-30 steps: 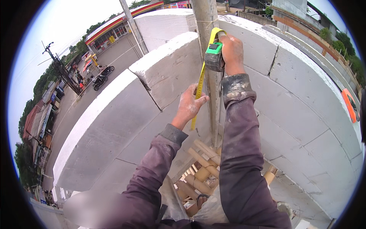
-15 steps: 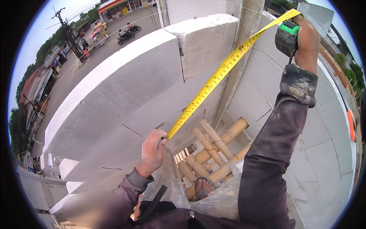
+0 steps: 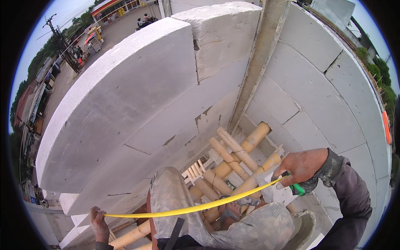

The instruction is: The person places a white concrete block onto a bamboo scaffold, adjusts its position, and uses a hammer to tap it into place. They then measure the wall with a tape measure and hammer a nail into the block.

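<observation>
A yellow blade point(image 3: 179, 213) of a tape measure stretches across in front of my knees, sagging slightly between my two hands. At the lower left, my left hand point(image 3: 99, 225) pinches the blade's free end. My right hand point(image 3: 303, 166), at the lower right, is closed round the green and black tape measure case point(image 3: 297, 189). Its fingers also grip the blade where it leaves the case, and they hide most of the case. Both hands are over the bamboo poles point(image 3: 233, 160), with the blade apart from the walls.
A pale block wall point(image 3: 125, 100) curves along the left, meeting a concrete column point(image 3: 259, 62) and another block wall point(image 3: 308, 96) on the right. My sandalled foot point(image 3: 229, 212) is on the bamboo. An orange object point(image 3: 386, 127) is at the right wall's edge. A street lies beyond.
Both hands have come down toward me from the wall, the right hand with the case from the upper right. The blade has swung from a steep diagonal to nearly level.
</observation>
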The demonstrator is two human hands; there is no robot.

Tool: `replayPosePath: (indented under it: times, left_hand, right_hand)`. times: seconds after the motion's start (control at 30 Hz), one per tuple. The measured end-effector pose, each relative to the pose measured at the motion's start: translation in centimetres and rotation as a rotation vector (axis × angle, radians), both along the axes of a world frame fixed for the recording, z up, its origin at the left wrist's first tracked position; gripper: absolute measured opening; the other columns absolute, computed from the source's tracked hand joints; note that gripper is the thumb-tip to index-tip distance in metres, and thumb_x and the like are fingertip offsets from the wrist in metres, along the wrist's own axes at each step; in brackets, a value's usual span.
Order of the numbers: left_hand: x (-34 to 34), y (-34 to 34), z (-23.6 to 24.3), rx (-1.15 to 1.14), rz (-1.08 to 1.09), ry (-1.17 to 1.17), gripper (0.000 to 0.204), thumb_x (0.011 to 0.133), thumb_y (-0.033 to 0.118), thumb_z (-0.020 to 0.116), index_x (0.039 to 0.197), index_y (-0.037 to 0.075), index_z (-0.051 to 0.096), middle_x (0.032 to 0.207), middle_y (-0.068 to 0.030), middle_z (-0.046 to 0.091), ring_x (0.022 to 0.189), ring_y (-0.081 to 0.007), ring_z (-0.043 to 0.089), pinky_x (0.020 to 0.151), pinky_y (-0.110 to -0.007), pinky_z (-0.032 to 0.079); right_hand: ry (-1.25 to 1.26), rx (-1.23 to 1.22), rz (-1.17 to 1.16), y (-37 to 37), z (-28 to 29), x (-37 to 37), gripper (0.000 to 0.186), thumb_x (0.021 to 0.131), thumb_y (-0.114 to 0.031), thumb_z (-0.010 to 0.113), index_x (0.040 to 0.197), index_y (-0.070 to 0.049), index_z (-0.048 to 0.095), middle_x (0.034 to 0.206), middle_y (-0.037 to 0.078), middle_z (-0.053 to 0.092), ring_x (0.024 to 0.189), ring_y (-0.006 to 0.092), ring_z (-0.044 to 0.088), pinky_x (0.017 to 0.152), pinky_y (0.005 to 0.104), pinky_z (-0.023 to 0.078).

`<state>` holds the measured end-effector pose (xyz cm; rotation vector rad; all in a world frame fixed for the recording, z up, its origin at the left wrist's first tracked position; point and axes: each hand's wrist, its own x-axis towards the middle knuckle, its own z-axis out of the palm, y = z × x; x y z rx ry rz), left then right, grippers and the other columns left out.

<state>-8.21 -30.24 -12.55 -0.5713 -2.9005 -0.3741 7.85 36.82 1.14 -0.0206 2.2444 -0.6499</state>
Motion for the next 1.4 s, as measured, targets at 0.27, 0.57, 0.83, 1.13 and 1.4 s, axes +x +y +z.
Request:
replayPosePath:
  times: [0.27, 0.57, 0.83, 1.13, 1.4]
  left_hand:
    - [-1.6, 4.1, -1.0, 0.084, -0.190, -0.014, 0.012, 0.073, -0.008, 0.064, 0.084, -0.003, 0.063, 0.086, -0.0145, 0.060, 0.082, -0.0337, 0.060, 0.069, -0.040, 0.049]
    - [-5.8, 46.2, 15.4, 0.732, -0.790, 0.339, 0.014, 0.087, 0.009, 0.070, 0.097, -0.002, 0.070, 0.089, -0.0160, 0.067, 0.079, -0.0338, 0.065, 0.072, -0.040, 0.051]
    - [-11.8, 67.0, 24.3, 0.480, -0.598, 0.400, 0.024, 0.088, 0.026, 0.067, 0.091, 0.005, 0.077, 0.093, -0.0161, 0.072, 0.090, -0.0347, 0.067, 0.086, -0.047, 0.049]
    - [-16.3, 73.9, 23.8, 0.401, -0.391, 0.243, 0.022, 0.090, 0.024, 0.065, 0.096, 0.007, 0.078, 0.098, -0.0141, 0.074, 0.098, -0.0300, 0.069, 0.092, -0.043, 0.045]
    - [-16.9, 74.8, 22.0, 0.365, -0.328, 0.275, 0.028, 0.092, 0.030, 0.066, 0.101, 0.006, 0.077, 0.103, -0.0146, 0.072, 0.107, -0.0298, 0.063, 0.096, -0.045, 0.041]
  right_hand:
    - [0.647, 0.345, -0.974, 10.3, 6.0, 9.6, 0.041, 0.100, -0.039, 0.059, 0.104, 0.000, 0.073, 0.078, 0.005, 0.067, 0.066, 0.0147, 0.061, 0.066, 0.0297, 0.049]
    - [1.749, -0.855, -1.040, 9.2, 21.7, -5.8, 0.033, 0.101, -0.024, 0.058, 0.110, 0.008, 0.061, 0.094, 0.012, 0.069, 0.075, 0.0188, 0.071, 0.065, 0.0298, 0.060]
    - [1.822, -0.625, -1.022, 4.1, 19.2, -12.1, 0.034, 0.098, -0.024, 0.058, 0.108, 0.007, 0.070, 0.090, 0.011, 0.072, 0.071, 0.0157, 0.069, 0.060, 0.0277, 0.055]
    - [1.724, -0.411, -1.002, 10.0, 15.1, -11.2, 0.037, 0.098, -0.027, 0.057, 0.106, 0.004, 0.073, 0.086, 0.009, 0.073, 0.066, 0.0121, 0.067, 0.052, 0.0256, 0.051]
    - [1.920, 0.412, -0.581, 14.2, 12.5, -13.3, 0.027, 0.090, -0.008, 0.051, 0.088, 0.010, 0.070, 0.083, 0.026, 0.070, 0.074, 0.0301, 0.071, 0.067, 0.0379, 0.055]
